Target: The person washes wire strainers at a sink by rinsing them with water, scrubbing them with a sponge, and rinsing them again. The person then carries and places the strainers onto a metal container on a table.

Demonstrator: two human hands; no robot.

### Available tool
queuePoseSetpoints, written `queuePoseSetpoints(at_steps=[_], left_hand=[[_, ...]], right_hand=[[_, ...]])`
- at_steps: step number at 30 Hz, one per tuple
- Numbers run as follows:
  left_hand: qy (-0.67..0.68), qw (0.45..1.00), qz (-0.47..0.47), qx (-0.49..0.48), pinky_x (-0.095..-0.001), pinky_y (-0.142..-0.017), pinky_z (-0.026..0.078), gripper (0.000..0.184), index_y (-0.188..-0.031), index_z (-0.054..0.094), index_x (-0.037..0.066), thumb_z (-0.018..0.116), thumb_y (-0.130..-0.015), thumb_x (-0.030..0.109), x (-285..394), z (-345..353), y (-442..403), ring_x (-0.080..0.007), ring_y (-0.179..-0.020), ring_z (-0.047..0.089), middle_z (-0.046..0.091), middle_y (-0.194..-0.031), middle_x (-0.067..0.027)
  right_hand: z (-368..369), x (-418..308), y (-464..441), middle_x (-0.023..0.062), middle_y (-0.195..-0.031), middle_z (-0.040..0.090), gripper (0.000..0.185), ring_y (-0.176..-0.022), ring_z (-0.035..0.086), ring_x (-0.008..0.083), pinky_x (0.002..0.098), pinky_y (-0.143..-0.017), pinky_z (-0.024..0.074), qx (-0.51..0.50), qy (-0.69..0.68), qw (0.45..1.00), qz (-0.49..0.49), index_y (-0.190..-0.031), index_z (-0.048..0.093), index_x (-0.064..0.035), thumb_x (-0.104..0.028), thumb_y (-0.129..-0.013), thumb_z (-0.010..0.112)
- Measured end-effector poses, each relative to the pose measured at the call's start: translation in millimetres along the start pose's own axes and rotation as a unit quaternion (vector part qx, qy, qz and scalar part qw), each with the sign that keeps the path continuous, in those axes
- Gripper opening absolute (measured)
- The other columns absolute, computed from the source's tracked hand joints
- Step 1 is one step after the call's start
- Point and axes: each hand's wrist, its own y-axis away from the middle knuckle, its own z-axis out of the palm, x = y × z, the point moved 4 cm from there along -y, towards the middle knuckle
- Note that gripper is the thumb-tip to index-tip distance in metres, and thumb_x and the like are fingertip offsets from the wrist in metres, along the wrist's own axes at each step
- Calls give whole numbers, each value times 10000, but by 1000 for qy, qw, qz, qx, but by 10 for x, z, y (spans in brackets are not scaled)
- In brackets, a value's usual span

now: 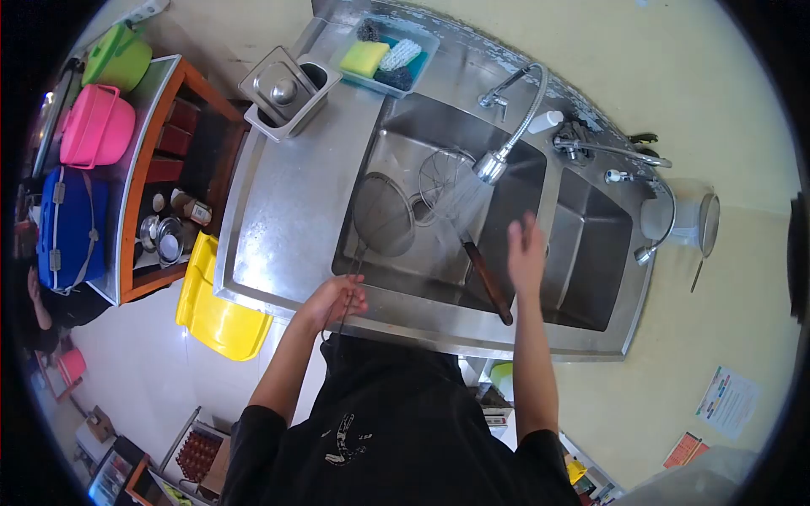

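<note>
My left hand (339, 300) is closed around the thin wire handle of a round mesh strainer (384, 215), at the near rim of the left sink basin. The strainer's mesh is tilted over the basin. My right hand (526, 257) is held up near the divider between the basins, fingers stretched out, with nothing in it. A wire skimmer (447, 177) with a long wooden handle (488, 282) lies in the left basin, its handle end leaning on the near rim. Water sprays from the faucet head (490, 167) across the skimmer, beside the strainer.
A tray (353, 78) with sponges and scrubbers sits at the back left. Steel food pans (291, 126) stand on the drainboard (283, 211). The right basin (591, 253) adjoins. Another strainer (710, 223) hangs on the right wall. A yellow plastic bin (224, 308) stands left.
</note>
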Motion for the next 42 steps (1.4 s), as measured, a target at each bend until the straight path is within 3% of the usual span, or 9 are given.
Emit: queuePoseSetpoints(at_steps=[3, 5, 9, 12, 17, 24, 30, 31, 42], left_hand=[[26, 999, 3, 24, -316, -671, 490, 397, -1261, 448, 44, 533, -884, 134, 3, 207, 33, -149, -629, 507, 614, -889, -55], [30, 999, -8, -14, -309, -616, 494, 412, -1280, 421, 40, 508, -882, 105, -64, 130, -87, -147, -604, 535, 622, -873, -68], [35, 999, -21, -28, -269, -536, 460, 436, -1298, 410, 30, 494, -874, 86, -83, 251, -28, -106, -548, 494, 572, -808, -30], [16, 999, -26, -16, -253, -511, 408, 432, -1303, 425, 29, 486, -883, 107, -14, 395, 170, -82, -536, 441, 479, -743, 14], [14, 1000, -16, -11, -243, -501, 357, 444, -1347, 417, 23, 456, -912, 101, -87, 494, 392, -69, -524, 393, 403, -703, 38], [-101, 995, -4, 26, -288, -525, 444, 482, -1345, 433, 5, 461, -883, 137, -101, 500, 358, -99, -521, 447, 453, -666, 18], [-617, 730, 130, 265, -461, -663, 530, 373, -1128, 569, -14, 584, -825, 203, -37, 637, 496, -376, -703, 676, 671, -778, -209], [-604, 739, 125, 273, -515, -721, 524, 364, -1110, 563, 10, 625, -808, 205, -64, 564, 477, -429, -769, 675, 673, -780, -233], [-644, 679, 156, 316, -474, -734, 534, 407, -1136, 616, 68, 676, -773, 241, -339, 356, 398, -368, -816, 679, 678, -833, -162]], right_hand=[[-76, -1024, -583, 156, -1332, 587, 531, -1196, 572, 212, 329, -975, 468, 57, -214, 974, -45, -1468, 403, -16, -243, -1015, 564], [107, -1319, -889, 130, -1249, 629, 456, -1080, 610, 176, 306, -928, 475, -39, -277, 959, -45, -1413, 460, -23, -195, -1007, 575], [783, -969, -1336, 46, -1023, 663, 174, -943, 609, 136, 292, -841, 475, -144, -169, 975, -14, -1144, 579, -51, -95, -976, 587], [1245, -457, -1541, 84, -997, 691, 111, -895, 658, 197, 356, -802, 506, -75, -180, 979, -67, -1041, 601, -79, -73, -931, 610], [1059, -619, -1534, 100, -919, 696, 139, -893, 681, 237, 365, -821, 507, -84, -67, 994, 7, -1027, 613, -90, -93, -894, 656], [1085, -364, -1606, 63, -957, 691, 153, -914, 658, 180, 326, -855, 495, -146, -157, 976, -46, -1056, 622, -76, -86, -907, 655], [958, -450, -1611, 78, -815, 674, 129, -761, 647, 216, 357, -755, 507, -143, -148, 976, -64, -993, 633, -96, -129, -875, 674], [972, -436, -1610, 78, -807, 671, 127, -755, 646, 217, 358, -751, 507, -140, -153, 976, -63, -987, 635, -99, -134, -873, 675], [964, -415, -1558, 165, -895, 663, 194, -867, 638, 315, 424, -786, 496, -133, -145, 978, -77, -1008, 646, -85, -188, -851, 693]])
